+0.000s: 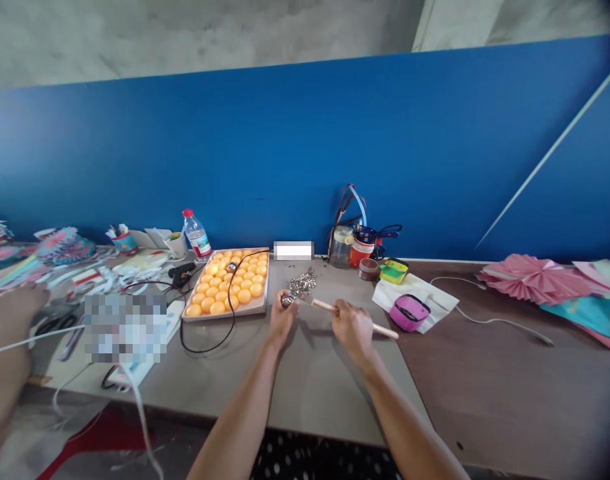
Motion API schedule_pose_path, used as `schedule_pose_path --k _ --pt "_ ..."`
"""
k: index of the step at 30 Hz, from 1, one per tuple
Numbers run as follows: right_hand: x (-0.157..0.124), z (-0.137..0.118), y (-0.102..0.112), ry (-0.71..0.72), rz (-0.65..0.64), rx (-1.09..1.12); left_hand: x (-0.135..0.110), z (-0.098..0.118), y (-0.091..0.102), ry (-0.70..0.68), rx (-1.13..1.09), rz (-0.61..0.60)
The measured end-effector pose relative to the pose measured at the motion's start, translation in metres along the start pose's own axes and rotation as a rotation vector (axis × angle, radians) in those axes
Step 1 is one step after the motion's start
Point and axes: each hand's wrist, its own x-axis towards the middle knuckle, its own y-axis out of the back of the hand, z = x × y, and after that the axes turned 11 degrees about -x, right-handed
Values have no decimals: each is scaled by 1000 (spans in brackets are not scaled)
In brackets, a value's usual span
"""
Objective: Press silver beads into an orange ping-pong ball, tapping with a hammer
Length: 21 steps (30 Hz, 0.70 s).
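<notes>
My left hand [281, 320] is closed around a small silvery, sparkling ball [287, 301]. My right hand [352, 327] grips a long tool with a pale wooden handle [385, 331]. The tool's narrow silvery end points at the ball; whether it touches is too small to tell. Just beyond my hands lies a loose pile of shiny silver bits [303, 283] on the grey mat [319, 387]. Left of them, a shallow box [225, 315] holds rows of orange balls [244, 296], with one silvery ball [231, 267] among them.
A black cable [231, 327] loops over the box. Behind stand a bottle [197, 237] and a glass jar [342, 247]. On the right, a purple container [409, 312] sits on white paper. A co-worker's arm [9, 353] reaches in at left, near a power strip [139, 370].
</notes>
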Motion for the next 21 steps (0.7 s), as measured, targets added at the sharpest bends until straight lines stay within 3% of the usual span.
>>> schedule_pose_path --k 10,21 --pt "-7 8 -8 34 127 132 -1 5 -5 186 -530 -47" --pt "-9 7 -16 80 165 176 0 9 6 304 -692 -111"
